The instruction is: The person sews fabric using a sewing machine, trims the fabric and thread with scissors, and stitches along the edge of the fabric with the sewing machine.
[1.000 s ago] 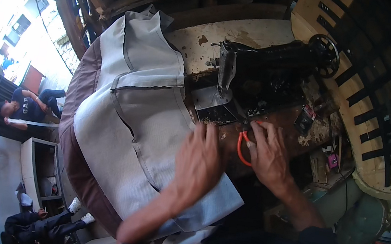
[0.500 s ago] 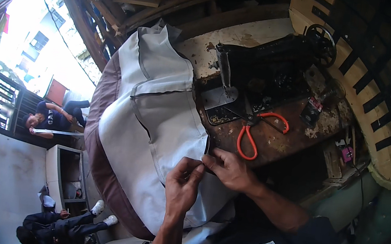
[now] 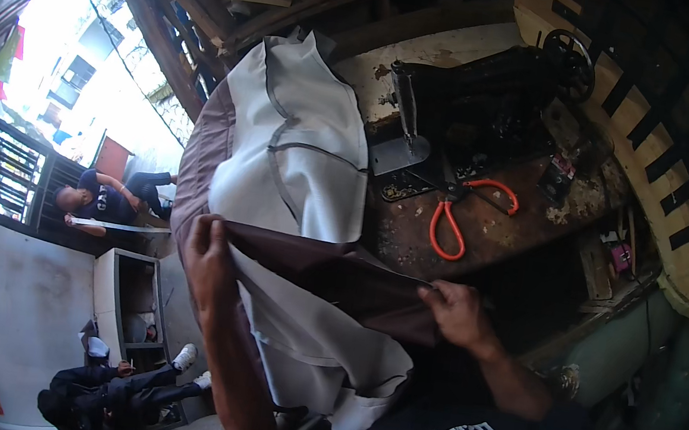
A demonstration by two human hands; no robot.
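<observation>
On the left, a maroon fold of the cloth is gripped by the left hand; from there it is stretched across to the right hand, by whose thumb and fingers its edge is pinched. Beyond the right hand, scissors are laid on the table, beside the sewing machine.

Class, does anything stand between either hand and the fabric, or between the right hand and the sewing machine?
Nothing visible separates the left hand or right hand from the fabric; both grasp it. Orange-handled scissors lie between the right hand and the sewing machine.
</observation>
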